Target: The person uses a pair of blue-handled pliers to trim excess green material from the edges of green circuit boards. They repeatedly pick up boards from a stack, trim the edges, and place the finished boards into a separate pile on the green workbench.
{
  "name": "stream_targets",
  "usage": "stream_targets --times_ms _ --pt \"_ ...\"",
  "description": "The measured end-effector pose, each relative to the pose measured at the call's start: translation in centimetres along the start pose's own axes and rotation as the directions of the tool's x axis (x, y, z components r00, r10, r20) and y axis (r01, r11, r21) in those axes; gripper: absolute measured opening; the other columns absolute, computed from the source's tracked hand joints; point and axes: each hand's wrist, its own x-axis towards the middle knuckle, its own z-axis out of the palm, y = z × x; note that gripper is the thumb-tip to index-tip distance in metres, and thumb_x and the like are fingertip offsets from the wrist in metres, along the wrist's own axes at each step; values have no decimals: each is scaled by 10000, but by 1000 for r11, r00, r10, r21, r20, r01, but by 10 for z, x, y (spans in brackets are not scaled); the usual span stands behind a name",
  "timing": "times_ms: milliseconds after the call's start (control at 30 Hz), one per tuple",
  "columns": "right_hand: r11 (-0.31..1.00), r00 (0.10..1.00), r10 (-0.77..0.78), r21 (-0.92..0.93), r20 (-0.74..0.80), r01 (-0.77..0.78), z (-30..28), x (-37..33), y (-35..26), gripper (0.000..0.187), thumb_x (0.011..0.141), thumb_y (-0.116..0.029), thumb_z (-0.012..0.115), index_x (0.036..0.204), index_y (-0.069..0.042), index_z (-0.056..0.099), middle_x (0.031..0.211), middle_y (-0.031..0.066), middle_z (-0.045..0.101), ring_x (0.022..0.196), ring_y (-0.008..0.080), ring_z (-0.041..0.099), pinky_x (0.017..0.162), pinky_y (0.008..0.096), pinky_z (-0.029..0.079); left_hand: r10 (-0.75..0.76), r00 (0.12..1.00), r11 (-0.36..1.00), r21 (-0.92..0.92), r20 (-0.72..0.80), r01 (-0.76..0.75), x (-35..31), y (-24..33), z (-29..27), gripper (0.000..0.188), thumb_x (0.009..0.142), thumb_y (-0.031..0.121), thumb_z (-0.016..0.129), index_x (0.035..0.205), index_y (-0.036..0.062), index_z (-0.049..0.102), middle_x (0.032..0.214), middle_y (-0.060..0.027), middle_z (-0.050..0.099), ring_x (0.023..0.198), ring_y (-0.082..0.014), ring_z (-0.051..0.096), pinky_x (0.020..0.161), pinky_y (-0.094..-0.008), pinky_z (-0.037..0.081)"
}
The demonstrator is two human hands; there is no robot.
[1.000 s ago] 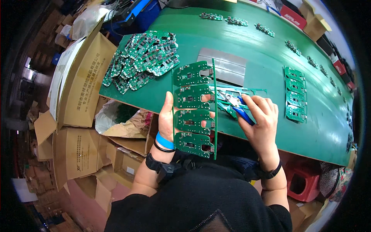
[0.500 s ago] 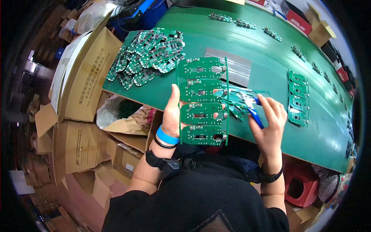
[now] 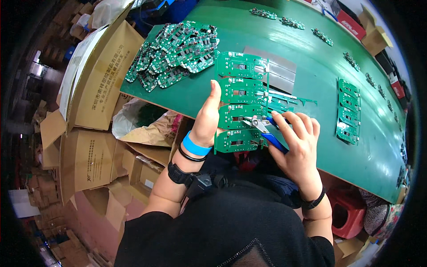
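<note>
My left hand (image 3: 208, 116) grips a green circuit board panel (image 3: 240, 92) by its left edge, the thumb pointing up and the other fingers behind it. Several joined boards run down the panel, with thin strips along its sides. In my right hand (image 3: 297, 144) is a pair of blue-handled cutting pliers (image 3: 271, 133). Their metal jaws lie over the gap between the two lowest boards, close to the panel's right side; whether they bite into it I cannot tell. Cut green strips (image 3: 282, 101) lie on the table behind the pliers.
A heap of circuit boards (image 3: 178, 53) covers the green table's (image 3: 311, 58) left corner. Another board panel (image 3: 348, 111) lies at right, and single boards (image 3: 322, 36) line the far edge. Grey sheets (image 3: 282, 71) lie behind my panel. Open cartons (image 3: 104, 80) stand at left, a red stool (image 3: 349, 213) below right.
The pliers have moved left, from beside the panel to over its lower right part. My left hand has shifted the panel slightly up and right.
</note>
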Motion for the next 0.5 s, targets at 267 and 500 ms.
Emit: stream_targets --times_ms 267,500 --pt "999 1000 -10 -51 30 11 -1 2 -3 668 635 -202 779 1263 -112 570 1140 75 558 1066 266 514 944 443 330 37 999 999 7 24 -37 1 0 2 678 1014 563 205 1388 38 416 1268 -155 582 1099 -253 630 907 -403 559" --pt "996 999 -25 -90 22 27 1 1 -1 662 622 -201 789 1248 -126 589 1115 55 571 1033 243 530 907 428 347 21 999 1000 6 32 -22 1 0 -1 673 1015 560 204 1379 38 423 1249 -150 593 1071 -249 641 890 -397 568"
